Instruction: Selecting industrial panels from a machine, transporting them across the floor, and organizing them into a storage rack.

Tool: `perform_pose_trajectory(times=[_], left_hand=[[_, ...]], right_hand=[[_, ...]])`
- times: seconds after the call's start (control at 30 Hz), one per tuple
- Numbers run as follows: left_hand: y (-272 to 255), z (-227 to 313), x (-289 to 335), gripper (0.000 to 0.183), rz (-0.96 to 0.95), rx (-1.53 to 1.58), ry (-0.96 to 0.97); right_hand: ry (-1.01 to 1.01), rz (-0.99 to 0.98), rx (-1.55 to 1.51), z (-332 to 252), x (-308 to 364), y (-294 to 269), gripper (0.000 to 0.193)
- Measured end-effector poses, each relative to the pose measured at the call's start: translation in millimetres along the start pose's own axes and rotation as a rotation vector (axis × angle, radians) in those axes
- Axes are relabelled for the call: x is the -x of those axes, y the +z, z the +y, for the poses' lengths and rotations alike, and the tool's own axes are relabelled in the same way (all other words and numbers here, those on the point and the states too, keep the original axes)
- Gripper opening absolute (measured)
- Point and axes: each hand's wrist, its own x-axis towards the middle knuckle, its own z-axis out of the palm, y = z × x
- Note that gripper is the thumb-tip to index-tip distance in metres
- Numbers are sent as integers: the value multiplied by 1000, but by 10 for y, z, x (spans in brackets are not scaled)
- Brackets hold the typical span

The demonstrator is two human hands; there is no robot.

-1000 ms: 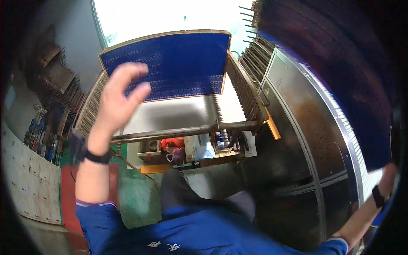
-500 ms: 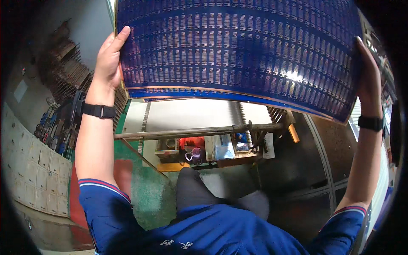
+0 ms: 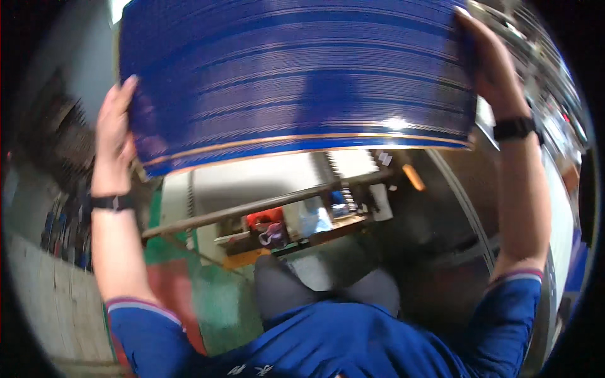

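While both hands are at chest front or higher, the panel spans the gap between them at 12 o'clock, its blue, ribbed face toward the wearer. From the left hand, at 10, it lies toward 3; from the right hand, at 2, toward 9. Neither is nearer, since each touches its own side edge.

The left grasps its edge low, thumb on the face and some fingers behind; the right appears to grasp higher up, though what its fingers do behind the panel cannot be told. The longer visible axis runs roughly 9 to 3, the 9 end dipping a little. The top edge runs out of view, so the full height cannot be judged.

Below the copper-toned lower edge, a pale surface shows, then a rail slanting from between 8 and 9 up to about 3. The panel's lower edge appears apart from that rail. A red item sits beyond the rail toward 6, and a dark cabinet stands at 4, below the right forearm's side.
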Motion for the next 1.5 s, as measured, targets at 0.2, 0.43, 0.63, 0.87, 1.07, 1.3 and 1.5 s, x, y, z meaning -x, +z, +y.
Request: perform_pose_trajectory(times=[0.2,0.43,0.63,0.87,1.07,1.3,1.5], left_hand=[[-36,-142,-72,19,-127,126,175],[-320,-278,-538,23,68,-150,433],[-309,-463,-586,43,177,36,105],[-619,-764,-805,40,229,168,185],[-564,-764,-719,38,212,204,187],[-877,-1078,-859,32,405,-81,295],[-731,-1046,-786,34,469,-50,191]], right_hand=[[57,-131,0,35,-203,-383,43],[-415,-39,497,291,-583,-259,44],[-868,255,1535,617,-657,454,59],[-423,-16,926,801,-1076,726,62],[-351,-93,416,966,-1397,1034,44],[-199,-169,52,883,-1032,1758,41],[-262,69,18,1012,-1320,1581,38]])
